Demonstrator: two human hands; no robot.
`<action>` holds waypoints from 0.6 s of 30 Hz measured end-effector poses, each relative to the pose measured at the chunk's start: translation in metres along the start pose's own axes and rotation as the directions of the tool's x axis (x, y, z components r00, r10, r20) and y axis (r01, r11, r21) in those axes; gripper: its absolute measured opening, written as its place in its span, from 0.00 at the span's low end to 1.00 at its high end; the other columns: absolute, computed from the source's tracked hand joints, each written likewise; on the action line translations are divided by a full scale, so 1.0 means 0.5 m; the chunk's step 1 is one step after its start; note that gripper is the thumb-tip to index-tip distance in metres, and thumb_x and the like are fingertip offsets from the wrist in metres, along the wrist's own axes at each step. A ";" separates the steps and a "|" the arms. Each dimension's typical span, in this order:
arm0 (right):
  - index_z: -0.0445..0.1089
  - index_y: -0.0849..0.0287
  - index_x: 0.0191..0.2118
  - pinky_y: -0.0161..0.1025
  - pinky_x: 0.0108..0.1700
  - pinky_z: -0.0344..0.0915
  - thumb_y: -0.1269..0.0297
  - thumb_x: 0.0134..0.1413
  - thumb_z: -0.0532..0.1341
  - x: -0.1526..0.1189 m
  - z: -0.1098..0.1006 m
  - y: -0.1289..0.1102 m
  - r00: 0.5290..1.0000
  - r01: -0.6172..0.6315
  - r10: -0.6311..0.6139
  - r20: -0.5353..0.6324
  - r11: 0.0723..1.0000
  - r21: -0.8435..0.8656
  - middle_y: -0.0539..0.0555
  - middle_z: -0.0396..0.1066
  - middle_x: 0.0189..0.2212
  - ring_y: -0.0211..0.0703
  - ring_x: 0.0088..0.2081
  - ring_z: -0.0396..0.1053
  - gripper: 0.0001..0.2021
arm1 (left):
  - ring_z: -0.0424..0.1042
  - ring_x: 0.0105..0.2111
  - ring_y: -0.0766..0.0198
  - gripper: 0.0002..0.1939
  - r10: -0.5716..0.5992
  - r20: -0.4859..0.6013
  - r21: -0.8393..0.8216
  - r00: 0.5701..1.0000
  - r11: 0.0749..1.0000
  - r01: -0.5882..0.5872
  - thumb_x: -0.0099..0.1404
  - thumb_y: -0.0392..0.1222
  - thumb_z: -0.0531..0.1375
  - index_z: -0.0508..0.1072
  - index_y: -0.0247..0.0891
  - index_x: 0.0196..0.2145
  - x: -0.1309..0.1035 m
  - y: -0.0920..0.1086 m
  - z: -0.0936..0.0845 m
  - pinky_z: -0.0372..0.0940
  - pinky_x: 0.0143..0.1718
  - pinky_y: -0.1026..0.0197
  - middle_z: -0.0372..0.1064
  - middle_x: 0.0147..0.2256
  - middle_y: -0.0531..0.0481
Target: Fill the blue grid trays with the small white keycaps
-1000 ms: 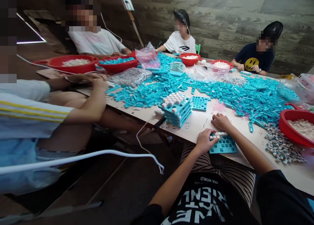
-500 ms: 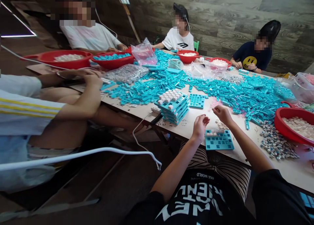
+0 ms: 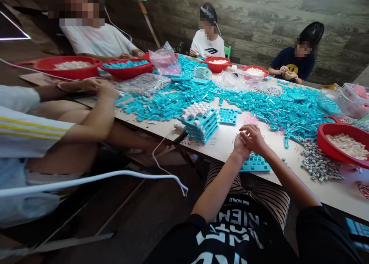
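Note:
My left hand [image 3: 241, 146] is curled just above a blue keyboard-like tray [image 3: 256, 165] at the table's near edge. Over it lies my right hand [image 3: 255, 138], its bent fingers reaching into the left palm; the two hands touch. What they hold, if anything, is hidden between them. Both hands and my wrists cover the tray's far part; its near rows of square openings show. To the left stands a stack of similar blue trays [image 3: 203, 128], with white keycaps [image 3: 196, 110] on the top one. Behind the stack lies a flat blue tray [image 3: 228, 116].
A large heap of blue plastic pieces [image 3: 276, 106] spreads over the table. At right are a pile of small switch-like parts [image 3: 319, 162] and a red basin [image 3: 325, 141] of white caps. Co-workers sit around; a white cable [image 3: 115, 174] crosses at lower left.
My hands, apart on either side of the tray before, have come together above it, the right now over the left. The view has shifted slightly.

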State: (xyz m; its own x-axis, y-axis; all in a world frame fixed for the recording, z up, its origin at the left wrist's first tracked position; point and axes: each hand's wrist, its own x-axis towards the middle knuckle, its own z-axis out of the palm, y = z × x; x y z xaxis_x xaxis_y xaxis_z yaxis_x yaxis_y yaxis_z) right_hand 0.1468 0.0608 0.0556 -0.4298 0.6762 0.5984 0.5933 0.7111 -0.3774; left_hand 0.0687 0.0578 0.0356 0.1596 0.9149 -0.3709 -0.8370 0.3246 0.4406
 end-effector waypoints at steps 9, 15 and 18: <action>0.71 0.56 0.39 0.44 0.41 0.63 0.63 0.56 0.59 -0.065 -0.073 0.019 0.997 0.064 -0.062 0.035 0.996 -0.059 0.54 0.70 0.34 0.43 0.38 0.66 0.07 | 0.55 0.16 0.77 0.03 -0.047 -0.087 -0.021 0.995 0.999 0.045 0.61 0.34 0.53 0.65 0.33 0.32 -0.018 0.007 -0.023 0.53 0.16 0.75 0.54 0.20 0.58; 0.71 0.57 0.41 0.44 0.41 0.63 0.63 0.55 0.59 -0.078 -0.043 -0.005 0.991 0.109 -0.100 0.089 0.988 -0.111 0.55 0.69 0.35 0.44 0.38 0.64 0.09 | 0.58 0.17 0.72 0.14 0.141 -0.091 0.262 0.986 0.958 -0.112 0.65 0.46 0.48 0.64 0.34 0.29 -0.047 -0.003 -0.021 0.52 0.17 0.71 0.54 0.17 0.57; 0.72 0.60 0.38 0.45 0.40 0.63 0.64 0.55 0.59 -0.076 -0.037 -0.023 0.988 0.130 -0.105 0.117 0.965 -0.229 0.57 0.70 0.33 0.47 0.38 0.65 0.07 | 0.61 0.19 0.70 0.20 0.347 -0.025 0.550 0.938 0.788 -0.277 0.66 0.50 0.46 0.64 0.35 0.24 -0.049 -0.008 -0.028 0.57 0.21 0.67 0.59 0.18 0.54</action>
State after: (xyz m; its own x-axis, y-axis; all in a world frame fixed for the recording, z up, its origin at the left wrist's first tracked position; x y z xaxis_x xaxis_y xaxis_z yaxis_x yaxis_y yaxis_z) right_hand 0.1691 0.0234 0.0504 -0.5665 0.6156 0.5478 0.6725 0.7295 -0.1244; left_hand 0.0607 0.0306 0.0314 -0.1540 0.9643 -0.2154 -0.4156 0.1345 0.8995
